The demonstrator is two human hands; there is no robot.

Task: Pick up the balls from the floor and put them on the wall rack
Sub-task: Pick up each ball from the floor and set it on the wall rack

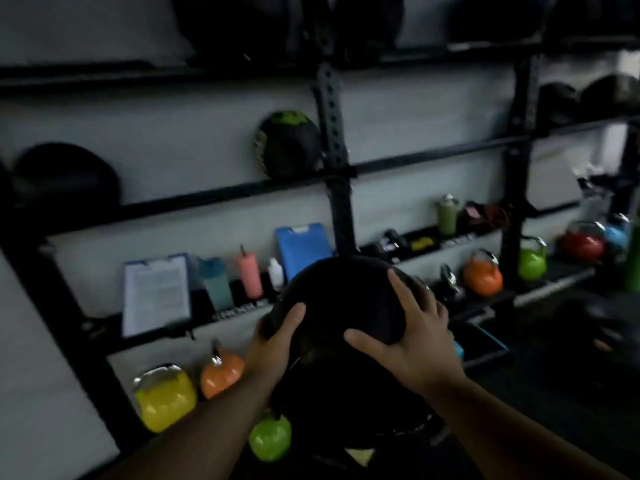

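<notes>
You have one black ball point(339, 299) off the floor and clamped between both palms at the centre of the frame, in front of the wall rack point(332, 133). Your left hand point(277, 337) presses its lower left side with the thumb lying up over the surface; your right hand point(408, 327) wraps the right side, fingers spread wide and curved against it. Neither hand is closed into a fist: both are splayed and gripping the ball by squeeze.

Some of the work looks done. A black ball with green markings point(287, 143) sits on the middle rail just left of the central upright, another dark ball point(65, 174) rests on that rail at the far left of the frame, and more dark round shapes crowd the top edge and the upper right, though blur and dim light keep you from counting them.

What is left for this ball is the lift and the set-down; the middle rail has open stretches on both sides of the green-marked ball. The ball hangs above the low shelf of bottles and the blue clipboard point(301, 247), so it must clear those. The floor is mostly hidden beneath your arms, so you cannot tell how many balls remain there.
</notes>
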